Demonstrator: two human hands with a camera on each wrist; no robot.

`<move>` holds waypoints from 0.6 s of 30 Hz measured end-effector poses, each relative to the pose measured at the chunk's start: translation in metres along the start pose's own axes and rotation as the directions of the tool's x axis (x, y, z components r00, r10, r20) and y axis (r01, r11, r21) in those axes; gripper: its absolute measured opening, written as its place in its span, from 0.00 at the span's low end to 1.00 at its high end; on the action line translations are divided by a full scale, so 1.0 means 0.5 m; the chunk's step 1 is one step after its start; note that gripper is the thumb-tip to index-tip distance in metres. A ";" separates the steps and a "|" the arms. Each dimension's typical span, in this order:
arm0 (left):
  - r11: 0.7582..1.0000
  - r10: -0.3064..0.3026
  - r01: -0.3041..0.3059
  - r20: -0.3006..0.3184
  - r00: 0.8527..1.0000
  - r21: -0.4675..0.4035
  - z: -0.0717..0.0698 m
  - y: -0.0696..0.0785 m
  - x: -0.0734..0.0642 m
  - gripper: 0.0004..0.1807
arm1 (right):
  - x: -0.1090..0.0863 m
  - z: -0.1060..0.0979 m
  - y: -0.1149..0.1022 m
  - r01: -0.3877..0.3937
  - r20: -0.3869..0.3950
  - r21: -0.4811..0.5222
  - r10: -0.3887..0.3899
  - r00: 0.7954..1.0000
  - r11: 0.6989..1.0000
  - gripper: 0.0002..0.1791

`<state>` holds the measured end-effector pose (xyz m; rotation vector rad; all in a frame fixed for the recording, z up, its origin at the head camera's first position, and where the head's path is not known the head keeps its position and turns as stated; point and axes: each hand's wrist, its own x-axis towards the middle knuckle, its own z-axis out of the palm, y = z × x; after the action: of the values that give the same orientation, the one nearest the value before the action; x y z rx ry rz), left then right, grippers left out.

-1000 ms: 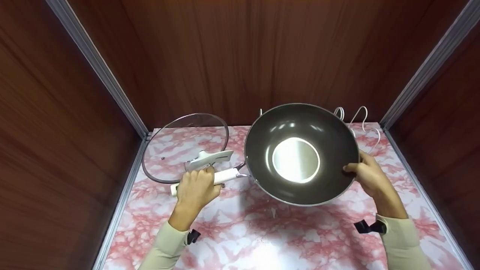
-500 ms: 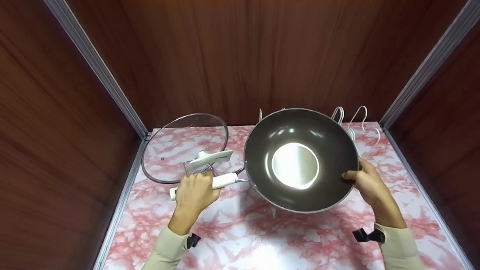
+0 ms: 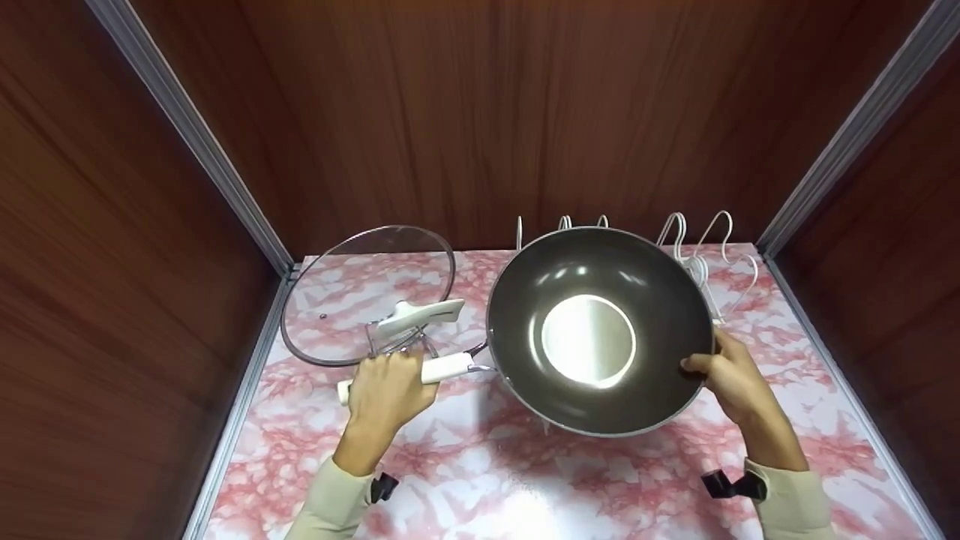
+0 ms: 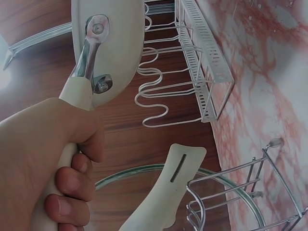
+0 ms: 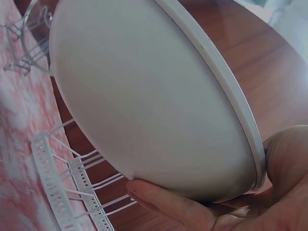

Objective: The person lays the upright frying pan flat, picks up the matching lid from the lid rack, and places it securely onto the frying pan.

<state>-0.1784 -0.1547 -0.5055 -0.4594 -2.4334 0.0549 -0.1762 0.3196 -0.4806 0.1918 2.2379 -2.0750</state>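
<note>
A wok (image 3: 660, 300), dark inside and cream outside, is held up above the table by both hands, its inside facing the head camera. My left hand (image 3: 386, 394) grips its white handle (image 3: 448, 366), fingers wrapped round it. On the opposite side my right hand (image 3: 739, 379) pinches the rim, thumb inside the wok and fingers beneath the cream outside (image 5: 144, 96). Behind the wok stands a white wire rack (image 4: 204, 53), mostly hidden in the head view. Past the left hand, a glass lid (image 3: 360, 262) with a white handle (image 3: 420, 315) leans upright in a small metal wire stand (image 4: 236, 185).
The table (image 3: 420, 487) has a pink and white marbled top. Brown wood-look panels (image 3: 480, 112) close in the back and both sides, with metal rails (image 3: 225, 165) at the corners. White wire loops (image 3: 720, 232) of the rack rise behind the wok's right side.
Both hands have brought the wok lower and slightly nearer to me. More of the white rack's loops show above its far rim. The lid and its stand have stayed put.
</note>
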 end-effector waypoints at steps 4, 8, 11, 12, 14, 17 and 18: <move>1.000 -0.005 0.005 -0.004 1.000 0.001 0.003 -0.003 -0.008 0.17 | -0.002 0.005 0.008 -0.011 0.017 0.009 0.011 1.000 1.000 0.30; 1.000 -0.021 0.020 -0.011 1.000 -0.023 0.006 -0.004 -0.015 0.18 | -0.004 0.009 0.018 -0.019 0.023 0.019 0.019 1.000 1.000 0.32; 0.999 -0.026 0.025 -0.012 1.000 -0.038 0.006 -0.003 -0.018 0.18 | -0.008 0.010 0.025 -0.023 0.017 0.029 0.023 1.000 0.999 0.34; 0.999 -0.026 0.025 -0.011 1.000 -0.037 0.006 -0.003 -0.018 0.18 | -0.009 0.011 0.027 -0.025 0.014 0.031 0.025 1.000 0.999 0.35; 0.999 -0.026 0.026 -0.006 1.000 -0.036 0.007 -0.003 -0.020 0.18 | -0.012 0.011 0.032 -0.031 0.017 0.038 0.031 0.999 0.999 0.38; 0.999 -0.030 0.030 0.007 1.000 -0.028 0.007 -0.004 -0.023 0.19 | -0.015 0.013 0.038 -0.043 0.023 0.036 0.042 0.999 0.998 0.40; 0.999 -0.031 0.031 0.013 0.999 -0.032 0.008 -0.004 -0.025 0.19 | -0.016 0.015 0.040 -0.044 0.022 0.036 0.044 0.999 0.998 0.40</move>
<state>-0.1723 -0.1608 -0.5160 -0.4367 -2.4566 0.0048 -0.1654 0.3135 -0.4996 0.2190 2.1649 -2.0872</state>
